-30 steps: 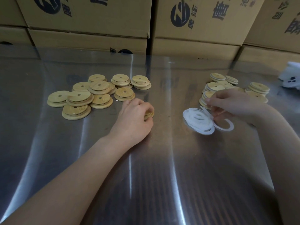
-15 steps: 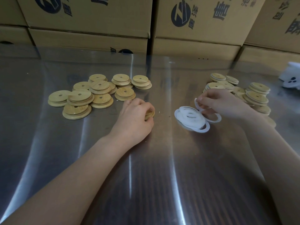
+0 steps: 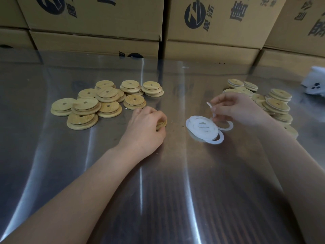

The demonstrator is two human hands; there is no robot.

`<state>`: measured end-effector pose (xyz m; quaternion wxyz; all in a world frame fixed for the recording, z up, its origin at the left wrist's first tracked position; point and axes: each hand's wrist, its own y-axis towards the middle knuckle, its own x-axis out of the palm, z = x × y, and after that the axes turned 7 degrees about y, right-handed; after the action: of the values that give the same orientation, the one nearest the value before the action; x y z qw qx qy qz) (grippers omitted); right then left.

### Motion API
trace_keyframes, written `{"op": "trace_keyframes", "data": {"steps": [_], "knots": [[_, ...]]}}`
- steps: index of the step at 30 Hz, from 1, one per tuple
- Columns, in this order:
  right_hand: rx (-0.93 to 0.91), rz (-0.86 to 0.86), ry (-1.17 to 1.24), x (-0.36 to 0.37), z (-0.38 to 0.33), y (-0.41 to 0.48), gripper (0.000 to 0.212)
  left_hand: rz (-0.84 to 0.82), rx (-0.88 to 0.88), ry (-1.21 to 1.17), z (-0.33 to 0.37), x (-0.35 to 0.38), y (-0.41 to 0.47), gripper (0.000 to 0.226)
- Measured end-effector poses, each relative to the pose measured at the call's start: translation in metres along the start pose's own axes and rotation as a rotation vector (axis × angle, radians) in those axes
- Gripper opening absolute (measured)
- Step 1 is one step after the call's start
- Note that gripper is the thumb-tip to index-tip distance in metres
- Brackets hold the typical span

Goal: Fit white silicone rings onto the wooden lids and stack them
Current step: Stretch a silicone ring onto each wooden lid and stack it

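My left hand (image 3: 146,126) rests on the table with its fingers curled round a wooden lid (image 3: 161,123), only the lid's edge showing. My right hand (image 3: 235,108) pinches one white silicone ring (image 3: 211,109) and holds it on edge just above a loose pile of white rings (image 3: 204,128). A group of wooden lids (image 3: 98,103) with centre holes lies at the left, some two high. Another heap of wooden lids (image 3: 276,104) sits at the right behind my right hand.
Cardboard boxes (image 3: 98,23) with dark printing form a wall along the back of the shiny table (image 3: 158,191). A white object (image 3: 314,83) lies at the far right edge.
My right hand dragged the ring pile leftward, then lifted a single ring up off it. My left hand has stayed put holding its lid.
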<state>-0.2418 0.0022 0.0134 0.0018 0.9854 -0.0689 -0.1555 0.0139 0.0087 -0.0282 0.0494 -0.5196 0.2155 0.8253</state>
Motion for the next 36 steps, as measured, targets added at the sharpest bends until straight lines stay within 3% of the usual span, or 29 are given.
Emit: {"op": "trace_keyframes", "data": {"steps": [9, 20, 30, 36], "knots": [[-0.088, 0.129, 0.117, -0.006, 0.001, 0.003, 0.026, 0.024, -0.039, -0.01, 0.0, 0.0, -0.001, 0.029], [-0.14, 0.157, 0.17, 0.004, 0.002, 0.002, 0.035, -0.028, -0.3, 0.179, -0.006, 0.002, 0.005, 0.073], [-0.199, 0.108, 0.195, 0.027, -0.001, -0.005, 0.025, 0.002, -0.367, 0.053, -0.01, 0.003, 0.009, 0.063], [-0.233, 0.045, 0.195, 0.035, 0.0, -0.008, 0.016, 0.05, -0.297, -0.153, -0.001, -0.001, 0.006, 0.05]]}}
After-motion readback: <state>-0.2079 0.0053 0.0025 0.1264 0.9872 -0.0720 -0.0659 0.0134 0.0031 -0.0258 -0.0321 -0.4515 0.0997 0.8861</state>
